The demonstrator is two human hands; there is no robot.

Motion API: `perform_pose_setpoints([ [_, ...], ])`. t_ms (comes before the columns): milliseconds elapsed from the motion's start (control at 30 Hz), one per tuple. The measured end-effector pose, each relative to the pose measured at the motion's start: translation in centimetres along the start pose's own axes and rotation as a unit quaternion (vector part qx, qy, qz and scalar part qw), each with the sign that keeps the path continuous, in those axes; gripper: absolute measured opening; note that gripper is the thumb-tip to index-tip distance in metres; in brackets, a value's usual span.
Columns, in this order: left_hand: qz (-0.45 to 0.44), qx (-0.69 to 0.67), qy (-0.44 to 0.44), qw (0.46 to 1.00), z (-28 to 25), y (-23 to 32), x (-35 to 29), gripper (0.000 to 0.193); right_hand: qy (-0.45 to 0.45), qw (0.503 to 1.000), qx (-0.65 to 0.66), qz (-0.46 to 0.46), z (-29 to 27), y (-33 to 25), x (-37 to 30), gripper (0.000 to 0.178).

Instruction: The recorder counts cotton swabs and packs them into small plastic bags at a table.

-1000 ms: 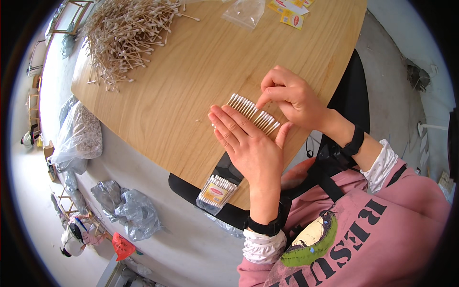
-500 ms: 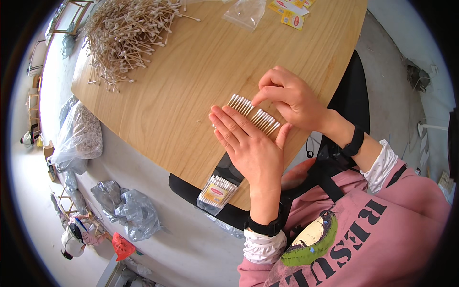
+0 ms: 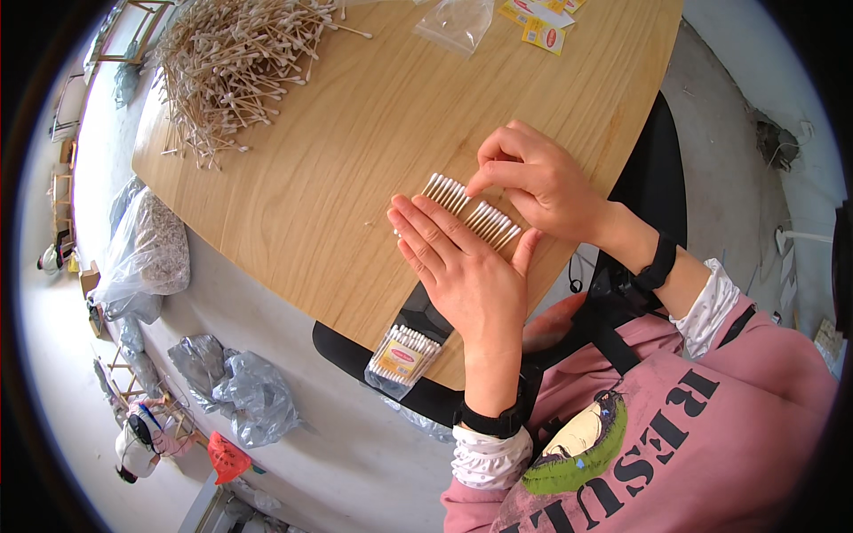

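My left hand (image 3: 458,266) lies flat, fingers stretched out, over a row of cotton swabs (image 3: 494,225) on the table. White tips stick out past the hand's far right side, in two groups with a gap between them. My right hand (image 3: 542,182) has its thumb and forefinger pinched at a swab tip (image 3: 467,197) beside that gap. Its other fingers are curled in. The swabs' lower ends are mostly hidden beneath my left hand.
A big heap of loose swabs (image 3: 235,67) covers the table's far left. Farther back lie a clear plastic bag (image 3: 455,25) and yellow cards (image 3: 543,35). A filled swab pack (image 3: 404,355) sits at the near edge. Plastic bags (image 3: 258,395) lie on the floor; people sit far left.
The fingertips of my right hand have shifted very slightly left, and the nearby swab tips with them. My left hand stays in place.
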State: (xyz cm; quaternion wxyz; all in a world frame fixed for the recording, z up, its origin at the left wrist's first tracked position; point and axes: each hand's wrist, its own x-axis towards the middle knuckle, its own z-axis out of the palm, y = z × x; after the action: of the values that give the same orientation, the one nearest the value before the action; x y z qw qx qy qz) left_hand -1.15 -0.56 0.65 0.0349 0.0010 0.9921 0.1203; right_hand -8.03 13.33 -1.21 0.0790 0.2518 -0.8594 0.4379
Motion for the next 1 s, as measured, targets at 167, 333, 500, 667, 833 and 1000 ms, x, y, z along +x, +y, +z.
perform_pose_setpoints([
  [167,-0.002,-0.004,0.003,1.0,0.0,0.0,0.1,0.121,-0.014,1.0,0.004,0.001,0.0,0.2,0.0,0.017],
  [333,-0.004,-0.015,0.0,1.0,0.0,-0.1,0.2,0.12,0.01,1.0,0.005,-0.005,0.3,0.1,0.3,0.015],
  [500,-0.005,-0.025,0.012,1.0,0.2,0.0,0.2,0.12,-0.019,1.0,0.02,0.006,-0.2,-0.5,1.1,0.015],
  [667,-0.009,-0.015,0.016,1.0,0.0,0.1,-0.1,0.12,-0.063,0.997,-0.006,-0.043,1.1,-0.6,4.2,0.01],
  [833,-0.003,-0.026,-0.007,1.0,-0.6,0.3,-0.8,0.12,-0.051,0.995,-0.038,-0.079,1.7,0.9,7.3,0.014],
  [1000,-0.057,-0.197,0.064,0.977,-1.1,-0.9,-2.8,0.088,-0.007,0.998,-0.046,-0.052,1.2,0.0,6.0,0.022],
])
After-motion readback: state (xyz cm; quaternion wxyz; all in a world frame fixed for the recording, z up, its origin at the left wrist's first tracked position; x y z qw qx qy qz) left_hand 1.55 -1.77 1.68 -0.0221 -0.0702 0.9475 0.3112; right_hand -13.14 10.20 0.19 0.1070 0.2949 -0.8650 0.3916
